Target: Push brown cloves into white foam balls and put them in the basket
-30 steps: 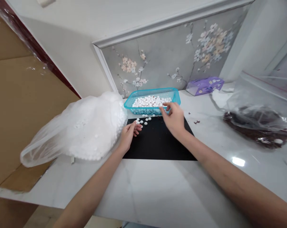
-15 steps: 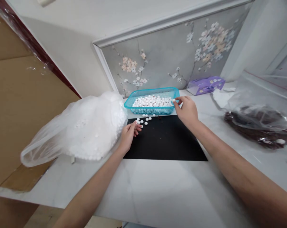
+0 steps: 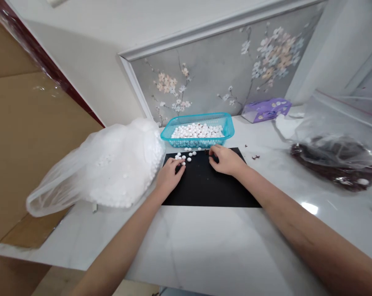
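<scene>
My left hand [image 3: 169, 174] is over the left part of a black mat, its thumb and forefinger closed around a small white ball [image 3: 183, 163]. Several more white balls [image 3: 189, 159] lie loose beside its fingertips. At the mat's back edge my right hand [image 3: 224, 159] is lowered, thumb and fingers curved but apart. Its fingertips touch or nearly touch small dark brown bits [image 3: 206, 151]. Behind both hands stands a blue plastic basket [image 3: 229, 125], filled with white balls [image 3: 198, 130] that show brown specks. The black mat [image 3: 210, 191] lies flat below.
A clear bag of white balls [image 3: 121, 164] bulges at the left, beside a cardboard box [image 3: 34, 123]. On the right are a plastic bag of dark brown material [image 3: 333, 160], a purple tissue pack [image 3: 267, 110] and stray brown bits [image 3: 255, 157] on the marble-look table [image 3: 186, 242].
My right hand has left the basket's right rim, where it held a white ball, and come down left to the brown bits on the mat. My left hand has shifted slightly, staying by the loose balls.
</scene>
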`<state>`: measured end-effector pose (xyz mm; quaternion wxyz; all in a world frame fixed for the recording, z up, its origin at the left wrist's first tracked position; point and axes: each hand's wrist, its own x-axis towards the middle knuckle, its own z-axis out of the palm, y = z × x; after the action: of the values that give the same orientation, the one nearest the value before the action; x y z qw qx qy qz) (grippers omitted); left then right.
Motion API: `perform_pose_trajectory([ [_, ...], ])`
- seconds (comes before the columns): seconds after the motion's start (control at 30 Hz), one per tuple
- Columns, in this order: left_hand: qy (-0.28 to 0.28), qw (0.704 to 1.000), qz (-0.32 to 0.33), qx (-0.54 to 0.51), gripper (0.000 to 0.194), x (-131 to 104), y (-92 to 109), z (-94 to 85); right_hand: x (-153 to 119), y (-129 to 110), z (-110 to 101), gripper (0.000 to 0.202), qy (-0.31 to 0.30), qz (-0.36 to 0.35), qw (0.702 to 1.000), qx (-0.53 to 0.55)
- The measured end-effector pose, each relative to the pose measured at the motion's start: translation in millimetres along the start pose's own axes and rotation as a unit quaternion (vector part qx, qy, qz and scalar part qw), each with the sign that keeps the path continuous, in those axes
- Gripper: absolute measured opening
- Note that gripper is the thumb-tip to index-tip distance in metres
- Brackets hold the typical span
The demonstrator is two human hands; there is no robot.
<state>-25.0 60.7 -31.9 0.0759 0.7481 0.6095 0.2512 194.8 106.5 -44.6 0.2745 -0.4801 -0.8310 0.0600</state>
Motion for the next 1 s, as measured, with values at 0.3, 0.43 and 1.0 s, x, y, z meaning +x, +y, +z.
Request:
perform_pose_trajectory([
  [0.3, 0.013, 0.998, 0.007, -0.056, 0.021, -0.4, -1.2, 1.9, 4.7, 7.8, 7.7, 0.014, -0.007, 0.017, 1.0, 0.018],
  [0.43, 0.017, 0.987, -0.025, -0.16, 0.026, 0.9, -2.6, 4.1, 7.6, -4.4, 11.5, 0.013, 0.037, 0.099, 0.965, 0.24],
  [1.0, -0.072, 0.865, -0.15, -0.474, 0.031, 0.4, 7.6, 2.0, 0.9, -45.7, 13.3, 0.039, -0.115, 0.169, 0.757, 0.621],
])
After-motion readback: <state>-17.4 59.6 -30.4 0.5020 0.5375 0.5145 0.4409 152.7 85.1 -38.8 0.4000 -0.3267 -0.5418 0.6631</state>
